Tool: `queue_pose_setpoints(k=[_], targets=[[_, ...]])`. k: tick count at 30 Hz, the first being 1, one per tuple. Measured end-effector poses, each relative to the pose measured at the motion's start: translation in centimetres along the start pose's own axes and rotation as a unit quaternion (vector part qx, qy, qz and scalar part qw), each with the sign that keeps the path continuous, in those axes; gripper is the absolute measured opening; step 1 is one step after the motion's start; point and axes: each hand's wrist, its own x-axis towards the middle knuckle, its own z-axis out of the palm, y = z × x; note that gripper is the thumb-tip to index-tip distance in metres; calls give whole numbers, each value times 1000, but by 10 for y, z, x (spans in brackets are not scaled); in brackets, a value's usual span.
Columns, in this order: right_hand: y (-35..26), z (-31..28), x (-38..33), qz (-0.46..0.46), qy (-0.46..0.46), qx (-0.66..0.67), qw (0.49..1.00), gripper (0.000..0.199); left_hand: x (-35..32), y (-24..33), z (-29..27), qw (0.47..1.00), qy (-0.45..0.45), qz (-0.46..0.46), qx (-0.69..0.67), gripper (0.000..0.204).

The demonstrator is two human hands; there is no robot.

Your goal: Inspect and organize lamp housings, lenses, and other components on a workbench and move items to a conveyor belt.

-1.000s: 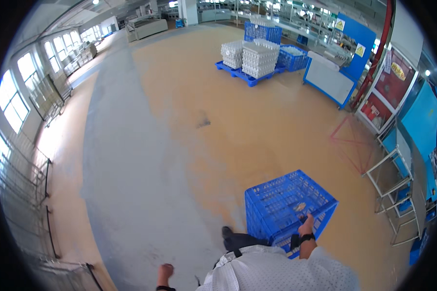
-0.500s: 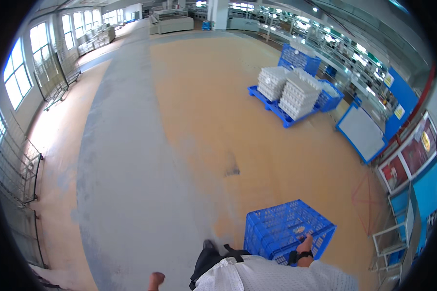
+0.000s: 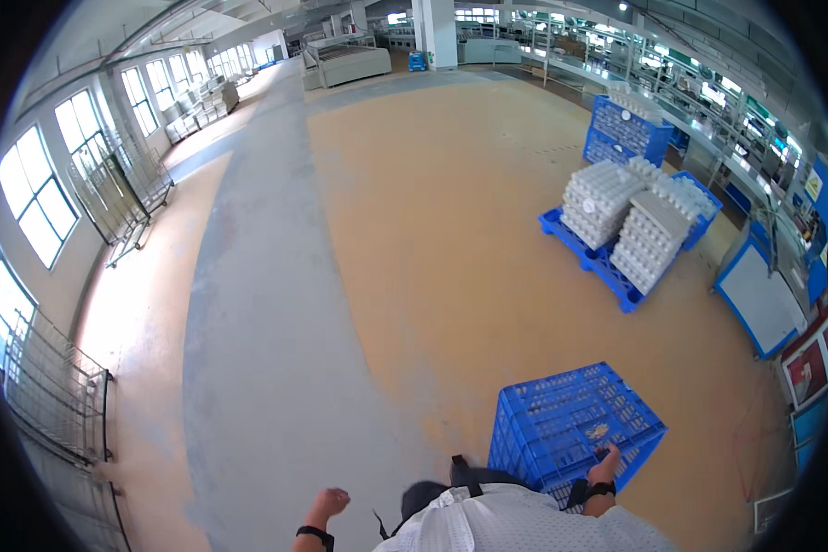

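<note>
A blue slatted plastic crate (image 3: 570,419) is at my right side, tilted, with its lattice walls facing up and forward. My right hand (image 3: 604,467) is closed on its near right part. A dark band is round that wrist, and the fingers are partly hidden by the crate. My left hand (image 3: 332,501) hangs apart from the crate at the lower left, its fingers curled in with nothing seen in them. That wrist also has a dark band.
Stacked white moulded trays (image 3: 603,204) stand on a blue pallet (image 3: 598,271) ahead right, by larger blue crates (image 3: 627,133). A blue-framed white board (image 3: 757,293) stands at the right. Wire racks on wheels (image 3: 60,386) line the left wall. Grey walkway (image 3: 267,304) runs forward.
The view has moved forward, so the pallet and trays appear nearer and farther right. My left hand has swung up and forward into fuller view. The crate stays in my right hand.
</note>
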Motion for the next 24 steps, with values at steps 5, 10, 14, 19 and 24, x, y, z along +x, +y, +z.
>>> queue_pose_setpoints(k=[5, 10, 14, 19, 24], targets=[[-39, 108, 88, -110, 34, -95, 989, 24, 80, -79, -13, 988, 42, 148, 17, 14], [-137, 218, 160, 97, -34, 167, 981, 40, 239, -98, -97, 978, -43, 93, 183, 9], [-181, 308, 225, 135, -33, 171, 975, 32, 386, -94, -178, 995, 35, 73, 53, 10], [-262, 405, 302, -71, -21, 25, 997, 36, 567, -5, -369, 972, 80, 189, 116, 22], [-281, 535, 379, -212, 49, -219, 951, 49, 718, -7, -437, 978, 57, 100, 172, 19]])
